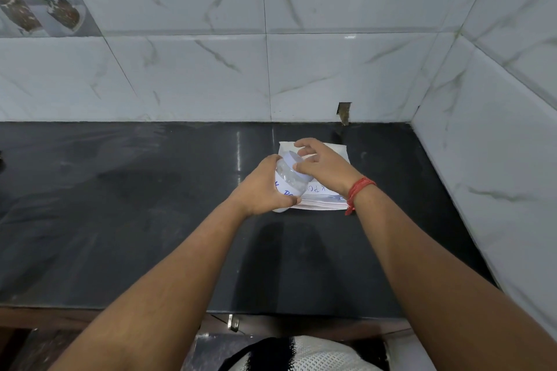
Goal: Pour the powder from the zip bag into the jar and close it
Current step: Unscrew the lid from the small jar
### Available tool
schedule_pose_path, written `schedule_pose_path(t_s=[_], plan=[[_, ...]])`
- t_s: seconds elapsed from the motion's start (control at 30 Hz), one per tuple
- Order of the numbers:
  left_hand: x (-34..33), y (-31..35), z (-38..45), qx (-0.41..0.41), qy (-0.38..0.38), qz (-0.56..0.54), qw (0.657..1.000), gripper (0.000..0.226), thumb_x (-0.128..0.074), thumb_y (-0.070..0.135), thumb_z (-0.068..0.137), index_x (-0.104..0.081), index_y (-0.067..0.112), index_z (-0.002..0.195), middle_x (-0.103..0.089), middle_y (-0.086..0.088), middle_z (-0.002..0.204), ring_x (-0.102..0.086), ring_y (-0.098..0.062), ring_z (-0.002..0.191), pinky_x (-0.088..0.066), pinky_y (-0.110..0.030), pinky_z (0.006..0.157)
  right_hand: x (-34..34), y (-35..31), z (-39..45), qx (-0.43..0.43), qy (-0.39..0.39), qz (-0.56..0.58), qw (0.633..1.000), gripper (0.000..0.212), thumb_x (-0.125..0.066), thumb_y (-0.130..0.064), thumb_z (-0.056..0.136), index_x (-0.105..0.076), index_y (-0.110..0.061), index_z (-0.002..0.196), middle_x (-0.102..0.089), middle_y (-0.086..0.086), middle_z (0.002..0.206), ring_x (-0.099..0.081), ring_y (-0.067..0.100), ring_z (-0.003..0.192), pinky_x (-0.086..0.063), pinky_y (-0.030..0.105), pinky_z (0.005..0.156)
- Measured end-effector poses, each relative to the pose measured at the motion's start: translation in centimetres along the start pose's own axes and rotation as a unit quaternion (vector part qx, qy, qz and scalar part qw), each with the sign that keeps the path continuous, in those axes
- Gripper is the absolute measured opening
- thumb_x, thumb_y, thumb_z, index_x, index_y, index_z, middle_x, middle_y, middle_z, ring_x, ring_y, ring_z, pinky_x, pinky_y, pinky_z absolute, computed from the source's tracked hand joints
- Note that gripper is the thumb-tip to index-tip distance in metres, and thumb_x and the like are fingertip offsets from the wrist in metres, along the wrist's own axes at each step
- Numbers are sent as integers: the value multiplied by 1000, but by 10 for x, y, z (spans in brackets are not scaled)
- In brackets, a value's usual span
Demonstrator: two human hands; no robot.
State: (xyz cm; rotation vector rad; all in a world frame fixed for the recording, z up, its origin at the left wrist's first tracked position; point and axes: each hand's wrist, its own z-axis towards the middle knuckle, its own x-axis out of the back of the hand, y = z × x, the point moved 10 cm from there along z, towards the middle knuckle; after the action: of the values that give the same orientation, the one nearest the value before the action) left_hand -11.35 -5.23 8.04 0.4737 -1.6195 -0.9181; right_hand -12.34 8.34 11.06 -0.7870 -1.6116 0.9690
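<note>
A small clear plastic jar (288, 180) with blue writing on a white label is tilted away from me just above the black counter. My left hand (265, 188) grips its body from the left. Its white lid (290, 158) sits on the mouth, and my right hand (321, 164) curls its thumb and fingers around that lid. Under and behind both hands a white zip bag (324, 200) with blue handwriting lies flat on the counter, partly hidden by my right wrist.
The black stone counter (150, 205) ends at a marble-tiled back wall (211, 78) and a tiled side wall (497, 144) on the right. A small notch in the tile (344, 113) sits at the back. The counter's front edge (120, 309) is near me.
</note>
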Motion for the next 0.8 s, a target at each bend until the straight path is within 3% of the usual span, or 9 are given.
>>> schedule_pose_path(t_s=[0.1,0.23,0.37,0.43,0.53,0.67,0.8], plan=[[-1,-2,1,0,-1,5,1000,79,-85,40,61,-46,28,128,-57,17,115,-64,-7,103,-57,-30,86,3,-4,0,25,-2,44,999,45,-64,-16,92,-52,-30,133,-55,-5,136,-50,12,128,-46,23,95],[-3,-4,5,-3,-1,26,1000,75,-86,43,59,-50,31,124,-61,15,112,-67,-9,99,-60,-35,83,4,1,0,-18,10,-17,1000,45,-61,-44,96,-48,-29,136,-57,-3,128,-57,18,116,-47,23,85],[-6,-7,8,-3,-9,41,999,70,-85,44,59,-52,29,118,-62,14,103,-69,-17,94,-61,-36,76,-5,2,-1,-14,-37,14,999,51,-59,-18,94,-45,-31,141,-53,1,138,-51,19,129,-45,29,99],[-6,-8,6,-3,-6,38,999,73,-85,43,59,-49,30,121,-62,15,107,-68,-12,95,-61,-36,78,-2,-2,-2,-1,-35,39,999,55,-58,-12,93,-44,-32,143,-47,0,146,-42,14,135,-39,27,100],[-6,-7,3,-7,-6,34,999,73,-84,40,60,-48,31,123,-61,16,109,-67,-9,96,-61,-37,82,1,-1,-2,-12,-15,6,1000,53,-61,-26,96,-41,-29,145,-45,2,148,-45,17,132,-38,25,97],[-4,-1,-3,-8,-8,36,999,72,-85,34,67,-45,29,127,-57,18,112,-64,-7,100,-57,-29,82,-10,14,-1,-54,-53,-86,993,58,-59,-51,93,-39,-30,144,-56,0,136,-57,20,116,-44,29,94],[-4,-5,-7,1,-9,31,999,76,-85,39,65,-44,31,129,-59,18,113,-64,-7,100,-58,-31,83,-11,6,-2,-37,-55,-88,994,56,-63,-46,92,-43,-31,142,-56,-1,129,-56,18,112,-45,27,92]])
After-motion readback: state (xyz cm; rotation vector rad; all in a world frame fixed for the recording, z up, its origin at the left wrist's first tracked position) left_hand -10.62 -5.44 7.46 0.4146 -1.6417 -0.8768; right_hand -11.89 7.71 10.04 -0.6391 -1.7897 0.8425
